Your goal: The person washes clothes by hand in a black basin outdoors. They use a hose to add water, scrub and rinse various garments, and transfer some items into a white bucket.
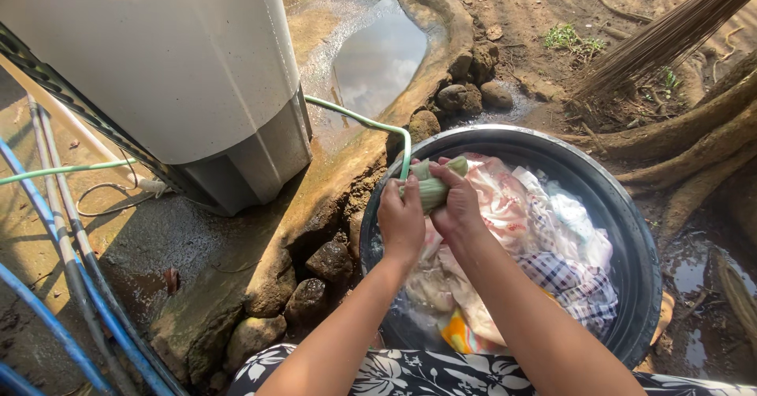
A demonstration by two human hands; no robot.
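In the head view, a round black basin (639,230) is seen on wet ground, filled with soaking clothes (544,238) in pink, white and checked cloth. Its left rim is bounded by a line of dark stones (315,274) along a raised concrete edge, and a thin green hose (371,124) is hooked over the rim at the top. A grey washing machine (181,72) stands well apart to the left, with blue pipes (71,285) running along the ground beside it. Tree roots (694,140) crowd the basin's right side, and a broom's bristles (670,37) hang above them. Open room is left mainly over the basin itself.

Both forearms are stretched forward from the bottom edge over the basin's left half. A rolled pale green cloth (432,187) is held just above the water near the upper rim. The left hand (400,221) is closed around its lower end, and the right hand (456,207) is wrapped over it from the right, knuckles up.
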